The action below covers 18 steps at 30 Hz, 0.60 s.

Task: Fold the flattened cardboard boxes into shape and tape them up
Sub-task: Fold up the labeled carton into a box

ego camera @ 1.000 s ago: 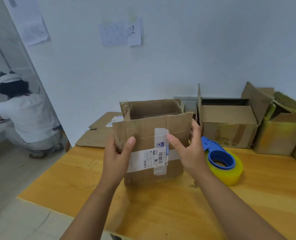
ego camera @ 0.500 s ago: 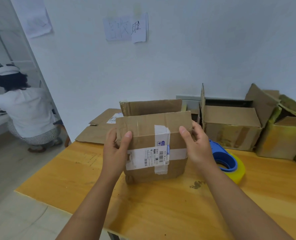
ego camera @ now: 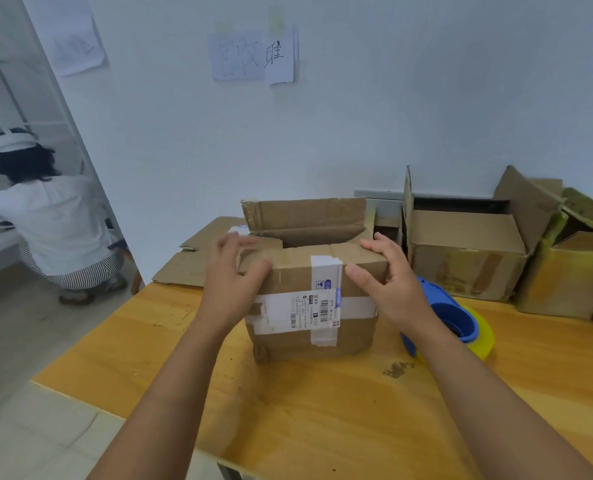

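Box (ego camera: 309, 299) stands upright on table (ego camera: 323, 410), centre, w/ white label and tape strips across its near face. Near flap is folded down over the top; far flap (ego camera: 305, 214) stands up behind, opening visible between the two.

Left hand (ego camera: 234, 282) is on box's top-left corner: thumb on near face, fingers straight over the left side flap, pressing, not curled round anything. Slightly blurred. Right hand (ego camera: 388, 285) is at top-right corner: fingers straight along the top edge, thumb out on near face, open and touching cardboard.

Tape dispenser (ego camera: 458, 323), blue w/ yellowish roll, lies on table just right of box, partly behind right wrist. Flat cardboard (ego camera: 187, 268) lies at table's back-left edge. Other boxes (ego camera: 468, 258) sit along the wall, back right. Another person (ego camera: 45, 223) crouches on floor, far left.
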Each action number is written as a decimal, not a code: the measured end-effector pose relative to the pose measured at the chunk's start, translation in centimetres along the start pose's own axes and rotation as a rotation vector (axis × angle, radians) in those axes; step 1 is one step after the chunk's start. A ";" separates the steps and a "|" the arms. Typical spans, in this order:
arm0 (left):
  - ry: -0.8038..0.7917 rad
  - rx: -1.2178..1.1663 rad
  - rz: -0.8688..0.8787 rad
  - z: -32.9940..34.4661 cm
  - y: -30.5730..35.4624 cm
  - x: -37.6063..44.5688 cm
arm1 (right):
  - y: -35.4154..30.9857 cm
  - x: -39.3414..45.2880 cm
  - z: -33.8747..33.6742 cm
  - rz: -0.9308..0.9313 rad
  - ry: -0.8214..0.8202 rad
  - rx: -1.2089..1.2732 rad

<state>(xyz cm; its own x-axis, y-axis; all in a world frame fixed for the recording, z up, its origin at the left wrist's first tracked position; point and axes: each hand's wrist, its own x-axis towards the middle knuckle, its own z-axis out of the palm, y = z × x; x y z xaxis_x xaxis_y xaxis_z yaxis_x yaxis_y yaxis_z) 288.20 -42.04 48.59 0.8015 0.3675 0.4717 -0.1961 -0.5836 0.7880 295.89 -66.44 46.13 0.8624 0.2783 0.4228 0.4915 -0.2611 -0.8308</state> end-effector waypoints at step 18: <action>-0.249 0.174 0.066 -1.3 -0.9 2.2 | 0.2 1.8 -0.4 -0.053 -0.101 -0.020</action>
<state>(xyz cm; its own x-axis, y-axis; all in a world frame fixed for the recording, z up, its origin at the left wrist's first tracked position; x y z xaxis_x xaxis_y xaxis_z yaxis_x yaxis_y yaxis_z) 289.35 -39.76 49.45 0.9081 0.1488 0.3915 -0.1701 -0.7231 0.6694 297.55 -66.39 46.92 0.8193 0.3832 0.4266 0.5392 -0.2619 -0.8004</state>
